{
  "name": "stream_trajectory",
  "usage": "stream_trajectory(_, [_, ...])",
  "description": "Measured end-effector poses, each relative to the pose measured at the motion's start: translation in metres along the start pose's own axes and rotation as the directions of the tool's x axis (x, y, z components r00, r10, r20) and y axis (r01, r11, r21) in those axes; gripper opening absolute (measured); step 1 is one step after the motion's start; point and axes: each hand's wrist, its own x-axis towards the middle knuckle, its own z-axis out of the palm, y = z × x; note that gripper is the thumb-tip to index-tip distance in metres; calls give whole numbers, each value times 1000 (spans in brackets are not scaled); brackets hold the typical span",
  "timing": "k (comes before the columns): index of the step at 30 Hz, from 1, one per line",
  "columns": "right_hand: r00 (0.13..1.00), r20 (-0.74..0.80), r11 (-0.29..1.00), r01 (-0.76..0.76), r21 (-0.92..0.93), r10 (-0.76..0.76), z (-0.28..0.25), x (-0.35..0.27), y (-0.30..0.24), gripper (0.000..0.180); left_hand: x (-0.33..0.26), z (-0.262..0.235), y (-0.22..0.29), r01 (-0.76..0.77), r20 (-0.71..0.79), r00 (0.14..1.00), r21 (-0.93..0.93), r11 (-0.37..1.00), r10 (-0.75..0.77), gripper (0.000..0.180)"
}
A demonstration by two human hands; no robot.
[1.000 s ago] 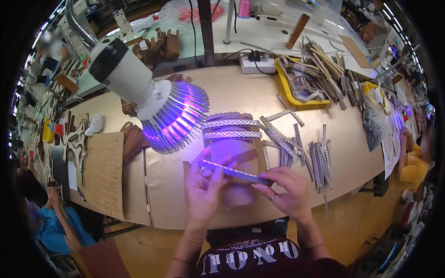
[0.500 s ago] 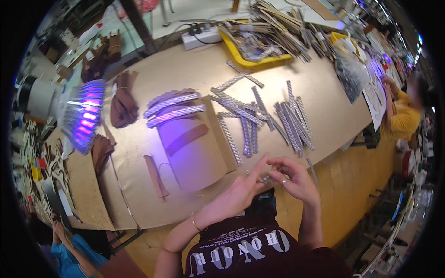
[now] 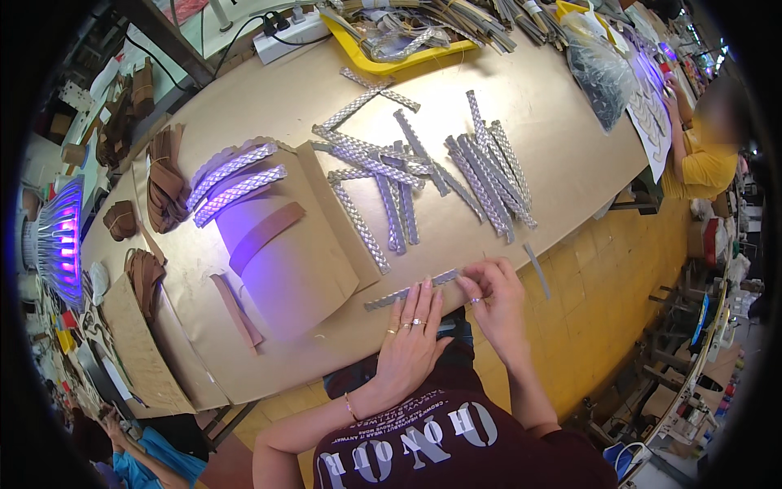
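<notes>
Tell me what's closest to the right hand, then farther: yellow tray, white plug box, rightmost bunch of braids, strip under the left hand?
1. Strip under the left hand: at the fingertips of the right hand.
2. Rightmost bunch of braids: ahead, on the table.
3. Yellow tray: far edge, ahead and left.
4. White plug box: left of the tray.

Large white lettering (image 3: 418, 453), with smaller lines (image 3: 399, 419) above it, stands on the person's maroon shirt (image 3: 529, 460)

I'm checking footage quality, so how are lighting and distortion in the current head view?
Head view: finned lamp glows purple, tinting the curved brown sheet; pale glare on the gold tabletop; table edges bend; corners black; left hand fairly sharp.
</notes>
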Motion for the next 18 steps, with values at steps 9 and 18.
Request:
stream_trajectory(9, [998, 54, 995, 25, -97, -20, -9, 6, 3, 15, 12, 12, 0, 3, -64, 998, 43, 999, 0, 81])
stream_trajectory(18, [997, 76, 995, -6, -100, 14, -8, 11, 2, 11, 11, 16, 0, -12, -74, 997, 146, 989, 23, 81])
